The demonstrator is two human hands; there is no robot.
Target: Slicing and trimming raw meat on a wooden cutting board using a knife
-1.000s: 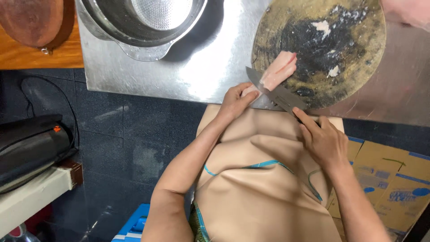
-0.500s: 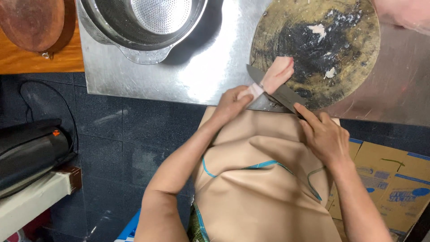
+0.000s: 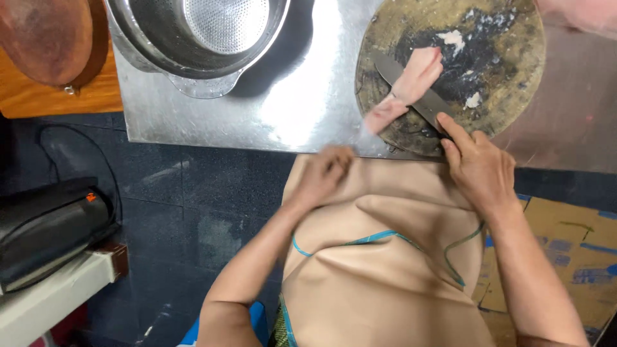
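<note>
On the round wooden chopping board [image 3: 508, 71] the pale pink strip of meat [image 3: 406, 87] lies on a slant, its long axis running from the board's near-left rim up toward its middle, the lower end blurred. The knife [image 3: 411, 90] crosses it the other way, blade tip toward the board's far-left edge and handle toward the near rim, where the right hand [image 3: 479, 168] is closed around it. The left hand [image 3: 324, 173] is off the board, loosely curled and holding nothing, just below the steel counter [image 3: 302, 96] edge against the beige apron [image 3: 379, 257].
</note>
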